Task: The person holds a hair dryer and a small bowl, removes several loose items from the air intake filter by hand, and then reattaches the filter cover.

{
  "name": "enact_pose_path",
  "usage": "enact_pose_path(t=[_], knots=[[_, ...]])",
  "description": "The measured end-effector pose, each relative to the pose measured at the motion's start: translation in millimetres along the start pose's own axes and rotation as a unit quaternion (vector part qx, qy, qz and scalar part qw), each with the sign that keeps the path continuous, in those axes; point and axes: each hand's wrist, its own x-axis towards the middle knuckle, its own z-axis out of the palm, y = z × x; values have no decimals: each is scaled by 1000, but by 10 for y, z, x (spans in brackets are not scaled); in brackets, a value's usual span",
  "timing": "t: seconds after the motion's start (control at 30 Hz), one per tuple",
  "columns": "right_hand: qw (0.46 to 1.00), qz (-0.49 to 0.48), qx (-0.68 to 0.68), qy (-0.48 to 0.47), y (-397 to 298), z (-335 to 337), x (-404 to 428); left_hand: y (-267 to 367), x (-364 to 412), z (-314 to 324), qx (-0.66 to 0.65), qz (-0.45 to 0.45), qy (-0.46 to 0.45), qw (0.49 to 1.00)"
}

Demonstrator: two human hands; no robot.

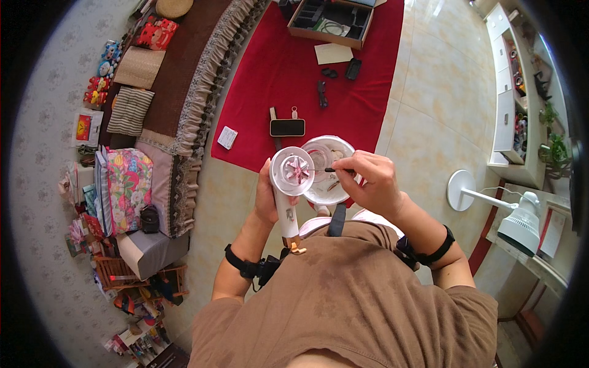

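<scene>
My left hand [264,195] grips a white handheld appliance [286,214], which looks like a hair dryer, where its handle meets the round head. The head faces up and shows a pinkish star-shaped impeller [297,169]. My right hand [372,179] pinches a thin screwdriver [330,170] by its dark handle. Its shaft runs left to the impeller; whether the tip touches is too small to tell. Below and behind the hands is a white basin [326,195], above my lap. Inside it lie a clear round plastic part [320,154] and small items partly hidden by my right hand.
Ahead, a red cloth [267,83] bears a phone-like device [287,128], a white card [227,137], small black parts [322,94] and an open box [331,34]. A cushioned sofa [172,92] is at left. A white fan [520,225] and a cabinet [506,115] stand right.
</scene>
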Motion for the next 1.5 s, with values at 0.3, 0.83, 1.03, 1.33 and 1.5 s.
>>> enact_pose_path(t=[0.3, 0.83, 1.03, 1.33, 1.5], knots=[[993, 56, 100, -24, -40, -1, -9, -24, -56, -22, -30, -45, -31, 998], [992, 43, 119, -27, -24, -128, -13, -72, -53, -24, -67, -54, 25, 996], [995, -3, 96, 9, 25, -100, 32, -49, -4, 122, -62, -19, -23, 998], [994, -111, -18, 5, 261, -151, -20, -137, 153, 419, -35, 31, 73, 996], [994, -105, -19, -19, 269, -378, 1, -199, 210, 547, -45, 39, 78, 995]])
